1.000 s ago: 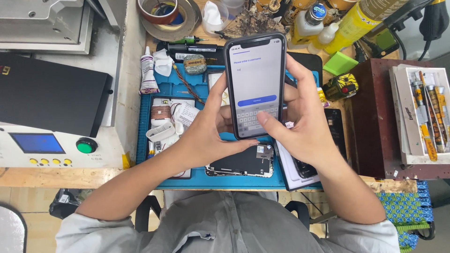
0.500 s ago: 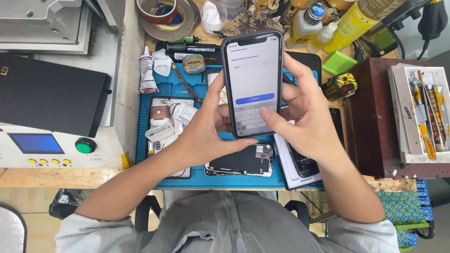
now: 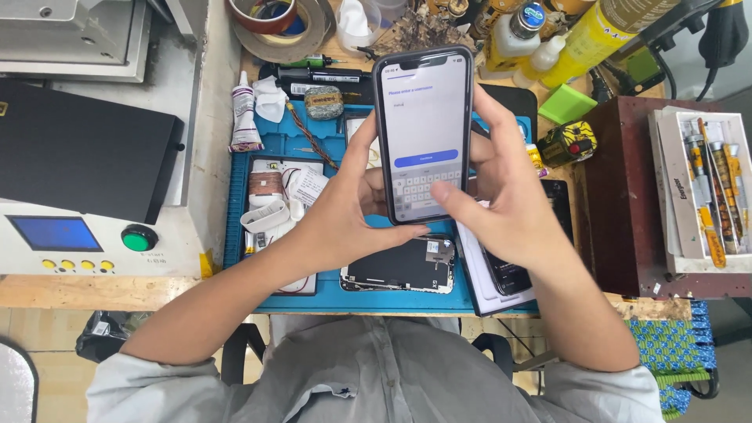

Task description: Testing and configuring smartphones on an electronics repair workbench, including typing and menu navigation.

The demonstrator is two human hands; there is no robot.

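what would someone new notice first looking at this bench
The lit phone stands upright in the middle, held in both hands: the left hand cups its left edge, while the right hand wraps its right side with the thumb on the on-screen keyboard. Below it an opened phone lies on the blue mat.

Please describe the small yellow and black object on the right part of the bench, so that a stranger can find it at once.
Start at the blue work mat and go to its upper right corner, beside the dark red box. There, below a bright green block, lies the small drum-shaped object. Only it has yellow and black markings with a red spot.
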